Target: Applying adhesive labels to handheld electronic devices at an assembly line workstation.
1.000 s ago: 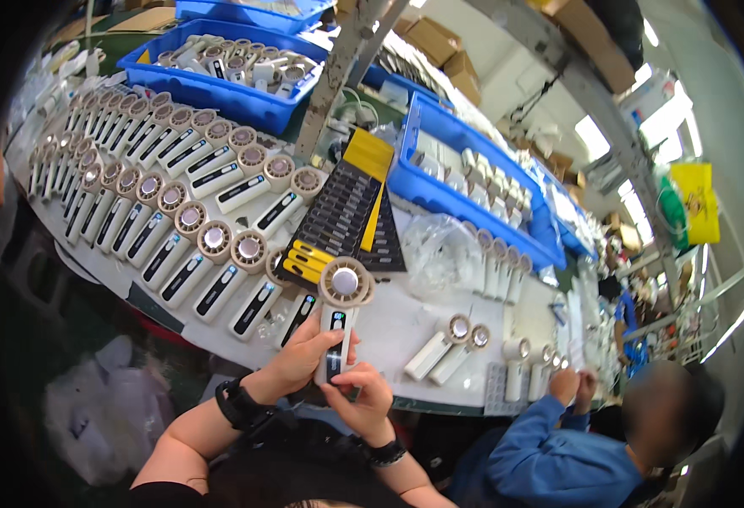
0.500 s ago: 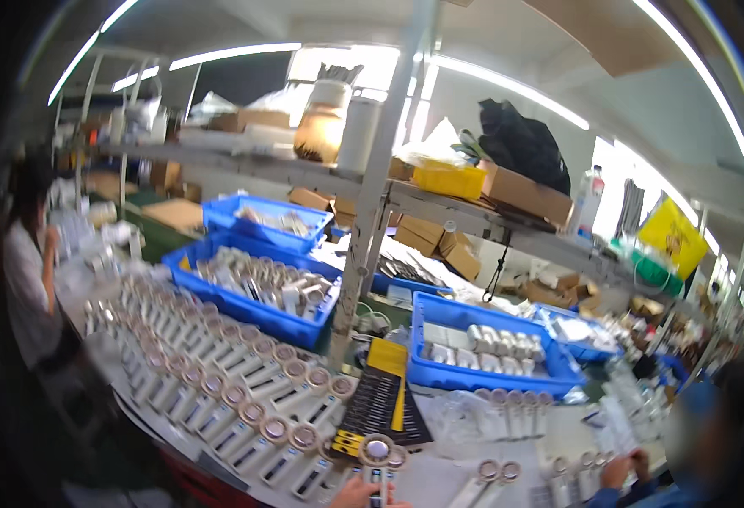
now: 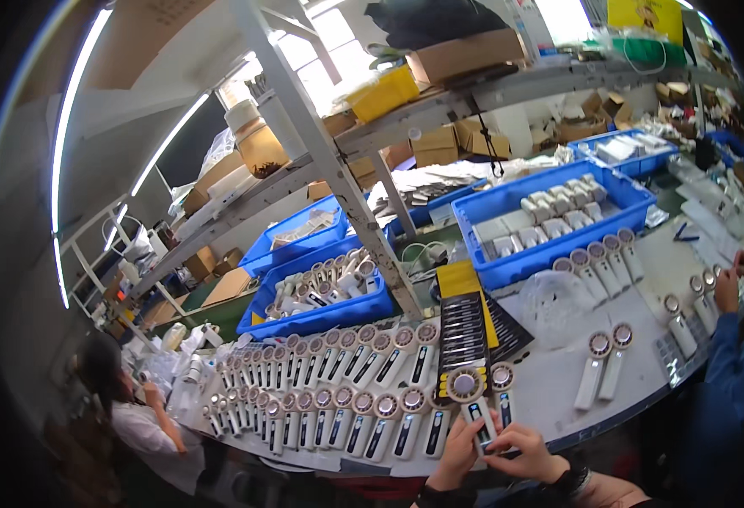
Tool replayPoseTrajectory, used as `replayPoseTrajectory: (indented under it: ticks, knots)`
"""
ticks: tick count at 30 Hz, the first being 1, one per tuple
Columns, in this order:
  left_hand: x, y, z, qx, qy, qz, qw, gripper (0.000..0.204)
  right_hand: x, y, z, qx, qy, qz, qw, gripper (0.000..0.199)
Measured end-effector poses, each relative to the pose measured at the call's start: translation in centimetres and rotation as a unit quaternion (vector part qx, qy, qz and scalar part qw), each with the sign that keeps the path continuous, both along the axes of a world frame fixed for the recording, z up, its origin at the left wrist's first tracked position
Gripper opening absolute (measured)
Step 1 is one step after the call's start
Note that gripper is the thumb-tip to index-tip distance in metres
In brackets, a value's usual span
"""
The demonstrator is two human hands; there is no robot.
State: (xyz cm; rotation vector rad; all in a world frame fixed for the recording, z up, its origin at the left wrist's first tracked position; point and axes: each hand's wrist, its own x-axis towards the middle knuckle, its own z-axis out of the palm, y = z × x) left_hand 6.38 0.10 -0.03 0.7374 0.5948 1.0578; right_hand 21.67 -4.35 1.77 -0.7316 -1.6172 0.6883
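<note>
Near the lower edge I hold up a white handheld fan with a round head and a small lit display on its handle. My left hand is closed round the side of the handle. The fingers of my right hand close on the lower handle, with a dark band on that wrist. Just behind and to the right lies another handheld fan. Under and beyond the held one are a black and yellow printed sheet and a similar one. Rows of like fans lie to the left.
Blue crates with white parts stand along the back, below a shelf with a slanting metal post. A clear plastic bag and two fans lie rightward. Co-workers sit at far left and right.
The view has turned right and tilted down, so more of the table's right side shows. Both my hands now show fully at the fan, higher in the picture.
</note>
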Motion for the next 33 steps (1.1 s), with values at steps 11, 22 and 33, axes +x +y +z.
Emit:
replayPoseTrajectory:
  ticks: [11,22,33]
  knots:
    - [0.6,1.8,5.3,0.052,-0.043,-0.018,0.998,0.033,0.2,2.2,2.7,0.087,-0.044,-0.070,0.993,0.028]
    - [1.0,2.4,6.9,0.110,-0.116,-0.055,0.986,0.046,0.0,1.9,3.8,0.080,-0.017,-0.094,0.992,0.028]
    - [0.6,1.8,7.3,0.090,-0.100,-0.064,0.989,0.061,0.1,1.6,3.3,0.075,-0.020,-0.082,0.994,0.028]
